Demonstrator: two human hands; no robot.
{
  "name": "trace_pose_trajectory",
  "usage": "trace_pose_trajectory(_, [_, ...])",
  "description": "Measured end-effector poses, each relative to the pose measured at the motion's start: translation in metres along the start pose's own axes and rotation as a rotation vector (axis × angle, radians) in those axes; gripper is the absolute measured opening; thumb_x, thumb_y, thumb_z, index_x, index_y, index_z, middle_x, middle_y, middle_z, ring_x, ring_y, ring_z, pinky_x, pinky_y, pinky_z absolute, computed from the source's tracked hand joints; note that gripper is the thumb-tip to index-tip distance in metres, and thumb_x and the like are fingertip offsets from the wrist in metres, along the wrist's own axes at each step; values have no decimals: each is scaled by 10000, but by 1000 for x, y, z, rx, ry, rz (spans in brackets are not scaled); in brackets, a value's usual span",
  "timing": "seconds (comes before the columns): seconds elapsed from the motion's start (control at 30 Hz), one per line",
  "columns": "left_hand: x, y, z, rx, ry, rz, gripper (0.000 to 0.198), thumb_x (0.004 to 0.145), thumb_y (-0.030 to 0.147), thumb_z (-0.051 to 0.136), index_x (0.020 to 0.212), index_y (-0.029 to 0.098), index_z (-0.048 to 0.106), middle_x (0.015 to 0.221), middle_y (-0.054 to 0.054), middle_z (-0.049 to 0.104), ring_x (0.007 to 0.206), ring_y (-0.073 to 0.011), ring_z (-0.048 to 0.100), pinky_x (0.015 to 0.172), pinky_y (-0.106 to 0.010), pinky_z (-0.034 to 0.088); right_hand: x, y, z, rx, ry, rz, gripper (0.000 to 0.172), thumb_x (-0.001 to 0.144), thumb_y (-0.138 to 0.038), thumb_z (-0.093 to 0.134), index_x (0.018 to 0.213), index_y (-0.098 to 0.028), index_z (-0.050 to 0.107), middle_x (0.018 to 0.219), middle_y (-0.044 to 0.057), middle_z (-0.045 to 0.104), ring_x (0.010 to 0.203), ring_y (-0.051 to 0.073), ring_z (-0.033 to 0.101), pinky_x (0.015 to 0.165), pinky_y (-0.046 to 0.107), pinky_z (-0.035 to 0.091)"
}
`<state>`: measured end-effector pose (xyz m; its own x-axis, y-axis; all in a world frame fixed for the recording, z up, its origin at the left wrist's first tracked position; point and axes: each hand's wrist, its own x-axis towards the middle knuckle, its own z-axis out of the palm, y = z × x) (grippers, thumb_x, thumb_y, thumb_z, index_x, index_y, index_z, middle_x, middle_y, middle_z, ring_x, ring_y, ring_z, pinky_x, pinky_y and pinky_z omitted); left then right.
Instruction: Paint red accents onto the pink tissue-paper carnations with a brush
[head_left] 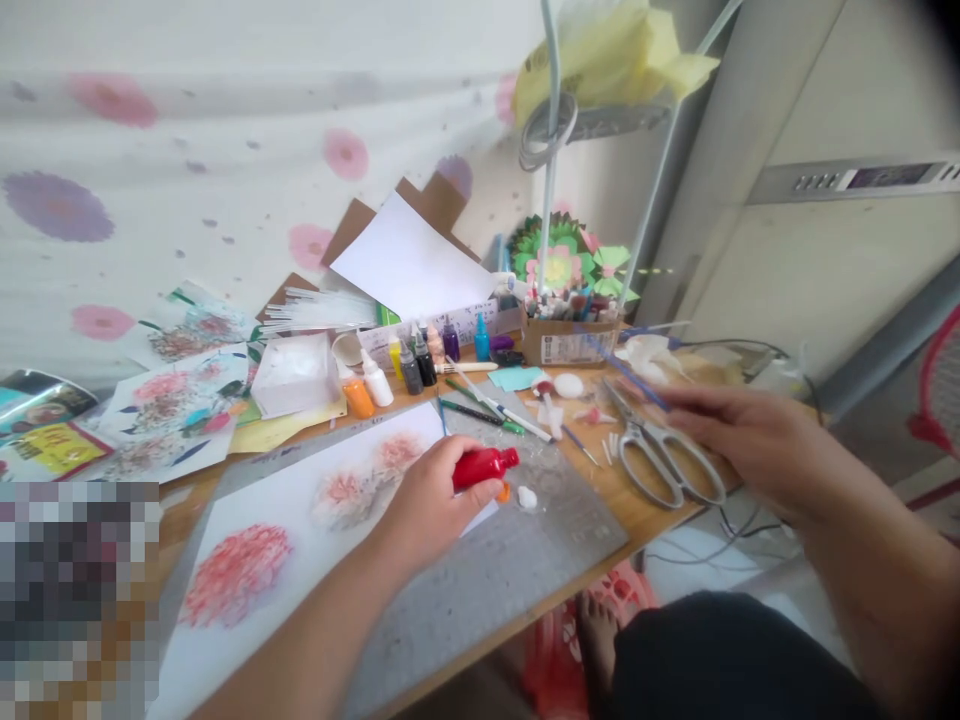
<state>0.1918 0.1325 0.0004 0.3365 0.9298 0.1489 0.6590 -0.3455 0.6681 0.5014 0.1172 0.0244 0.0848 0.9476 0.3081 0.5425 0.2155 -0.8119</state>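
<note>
A: What do the hands have hold of?

B: The left hand [431, 490] is wrapped firmly around a red paint bottle [480, 467], fingers bent over its body, thumb along the near side; the bottle leans almost flat, neck toward the right, over the grey mat [450, 630] on the counter [199, 490]; I can't tell whether it touches the mat, or whether the neck is capped.

A: And the right hand [757, 440]?

B: It is out to the right, by the scissors [667, 465]; its fingers look pinched together on a slender blue brush-like stick [641, 382], which points toward the cardboard box [577, 347] of brushes; blur hides the exact grip.

A: Which step is in hand, would you say?

B: I judge it a handling step, bottle in one hand and stick in the other; the stick is well apart from both the bottle and the painted paper [289, 495], whose flowers lie beside the left forearm.

A: What does the next move call for?

B: A steady hold on the bottle, I'd think; a small white blob [527, 497] sits just past its neck, so care there seems wise.
</note>
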Motion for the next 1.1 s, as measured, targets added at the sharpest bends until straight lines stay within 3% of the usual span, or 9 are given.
trace_pose_trajectory(0.1, [0, 1, -3, 85, 2, -4, 247, 805, 324, 593, 1023, 219, 540, 1033, -41, 596, 934, -231, 551, 810, -366, 418, -2, -7, 23, 447, -41, 135, 127, 713, -289, 688, 822, -229, 663, 791, 19, 658, 551, 87, 536, 494, 226, 441])
trace_pose_trajectory(0.2, [1, 3, -8, 157, -26, 6, 239, 799, 302, 603, 1015, 227, 533, 1027, -31, 579, 931, -222, 537, 802, -360, 415, -2, -10, 42, 606, -132, 120, 158, 687, -278, 731, 742, -201, 604, 631, -22, 602, 534, 83, 538, 504, 210, 454])
trace_pose_trajectory(0.33, [2, 7, -11, 166, -69, 79, 206, 763, 334, 671, 944, 263, 604, 960, 6, 589, 899, -195, 553, 806, -323, 418, 0, -11, 51, 606, -182, 98, 167, 691, -275, 726, 769, -194, 604, 641, -20, 609, 583, 102, 576, 549, 227, 489])
trace_pose_trajectory(0.6, [3, 6, -6, -2, 38, -109, 329, 684, 440, 716, 894, 225, 581, 827, 14, 608, 720, -173, 554, 648, -284, 432, -1, -19, 52, 522, -315, 58, 50, 690, -177, 628, 715, -210, 599, 548, -46, 545, 507, 92, 514, 469, 215, 425])
trace_pose_trajectory(0.83, [5, -2, 2, -434, 41, -146, 272, 743, 331, 674, 949, 204, 550, 793, 12, 580, 627, -118, 510, 570, -234, 395, -2, -25, 55, 497, -378, 74, 80, 743, -253, 581, 744, -190, 629, 629, -4, 657, 585, 124, 617, 544, 242, 504])
trace_pose_trajectory(0.97, [7, -4, 3, -608, 32, -172, 285, 717, 276, 718, 934, 206, 549, 829, 19, 583, 654, -92, 496, 592, -206, 387, -2, -25, 56, 531, -345, 59, 45, 752, -218, 570, 750, -188, 603, 626, -10, 636, 603, 128, 623, 543, 237, 498])
trace_pose_trajectory(1.1, [9, -7, 3, -500, 59, -143, 308, 703, 297, 731, 938, 209, 555, 873, 15, 595, 734, -110, 526, 680, -230, 424, -1, -25, 56, 538, -351, 37, 85, 727, -115, 552, 761, -190, 569, 615, -31, 593, 594, 111, 601, 550, 224, 490])
